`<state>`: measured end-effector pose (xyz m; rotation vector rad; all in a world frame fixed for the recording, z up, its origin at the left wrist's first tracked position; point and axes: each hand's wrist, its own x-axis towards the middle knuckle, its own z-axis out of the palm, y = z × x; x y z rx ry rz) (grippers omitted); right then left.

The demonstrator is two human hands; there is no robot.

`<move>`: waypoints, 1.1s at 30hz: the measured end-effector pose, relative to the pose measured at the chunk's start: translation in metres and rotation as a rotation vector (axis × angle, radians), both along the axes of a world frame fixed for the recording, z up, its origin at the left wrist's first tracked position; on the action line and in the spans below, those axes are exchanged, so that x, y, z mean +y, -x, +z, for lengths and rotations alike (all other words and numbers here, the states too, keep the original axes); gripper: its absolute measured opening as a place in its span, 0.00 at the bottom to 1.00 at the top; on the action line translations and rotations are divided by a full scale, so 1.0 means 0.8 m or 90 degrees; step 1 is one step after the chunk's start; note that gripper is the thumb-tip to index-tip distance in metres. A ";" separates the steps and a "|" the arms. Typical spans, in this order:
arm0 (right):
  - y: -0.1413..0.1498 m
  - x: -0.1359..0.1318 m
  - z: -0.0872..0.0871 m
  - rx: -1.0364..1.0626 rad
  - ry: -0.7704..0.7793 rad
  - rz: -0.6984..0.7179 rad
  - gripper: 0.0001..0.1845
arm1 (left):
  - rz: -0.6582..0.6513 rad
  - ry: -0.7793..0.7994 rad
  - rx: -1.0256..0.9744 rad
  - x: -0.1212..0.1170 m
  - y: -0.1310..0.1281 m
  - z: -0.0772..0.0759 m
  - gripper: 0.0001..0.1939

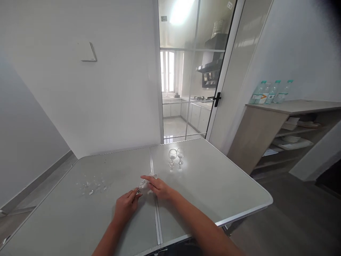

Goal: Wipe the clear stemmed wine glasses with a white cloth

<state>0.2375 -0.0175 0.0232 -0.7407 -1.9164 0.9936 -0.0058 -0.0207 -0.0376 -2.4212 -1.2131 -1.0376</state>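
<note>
Low over the table's centre seam, a small stemmed glass (144,186) is tilted on its side between my hands. My left hand (126,204) pinches it by its stem or foot end, at the left. Around the bowl end lies my right hand (159,187), fingers bent over something white and thin, like a tissue (153,175), which shows past the fingertips. Part of the bowl is hidden by the right fingers. Two more stemmed glasses stand upright beyond my right hand: a left one (172,156) and a right one (180,155), close together.
The pale table (213,185) has a metal edge. Scattered clear, glinting bits or drops (93,185) lie on its left half. A glazed door (186,89) stands behind. At right, a wooden shelf unit (266,124) carries several plastic bottles (271,93).
</note>
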 end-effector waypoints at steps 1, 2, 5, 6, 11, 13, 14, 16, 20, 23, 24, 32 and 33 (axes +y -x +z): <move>0.001 0.002 0.000 -0.017 -0.014 0.008 0.24 | 0.011 -0.001 0.010 0.000 0.000 0.000 0.12; 0.001 0.004 0.000 -0.018 -0.017 0.013 0.23 | 0.017 0.001 0.016 0.000 -0.001 0.001 0.12; -0.004 0.008 0.000 0.057 0.040 -0.013 0.21 | -0.010 0.006 0.014 0.001 -0.002 0.002 0.13; -0.007 0.008 0.000 0.095 0.066 -0.036 0.21 | -0.022 0.005 0.010 0.001 -0.002 0.002 0.13; -0.010 0.004 -0.004 0.021 0.039 0.020 0.25 | -0.025 -0.017 0.031 -0.002 -0.003 0.001 0.13; -0.008 0.004 -0.003 -0.018 0.025 0.063 0.26 | -0.002 -0.020 0.053 -0.004 -0.004 0.003 0.14; -0.008 0.005 -0.002 -0.002 0.037 0.061 0.26 | 0.008 -0.020 0.058 -0.005 -0.005 0.005 0.14; -0.010 0.006 0.000 0.066 0.087 0.033 0.26 | 0.017 -0.016 0.061 -0.007 -0.007 0.009 0.15; -0.017 0.005 0.002 0.169 0.151 -0.025 0.24 | 0.000 0.003 0.063 -0.011 -0.011 0.014 0.15; -0.015 0.004 -0.001 0.166 0.123 -0.044 0.23 | 0.024 0.036 0.045 -0.011 -0.011 0.013 0.15; -0.013 0.004 -0.002 0.137 0.107 -0.034 0.24 | 0.034 0.040 0.047 -0.011 -0.011 0.014 0.15; -0.015 0.010 -0.007 0.194 0.185 -0.040 0.26 | -0.009 0.079 0.129 0.015 -0.017 0.041 0.15; -0.018 0.011 -0.007 0.208 0.180 -0.065 0.26 | -0.018 0.076 0.126 0.019 -0.021 0.043 0.15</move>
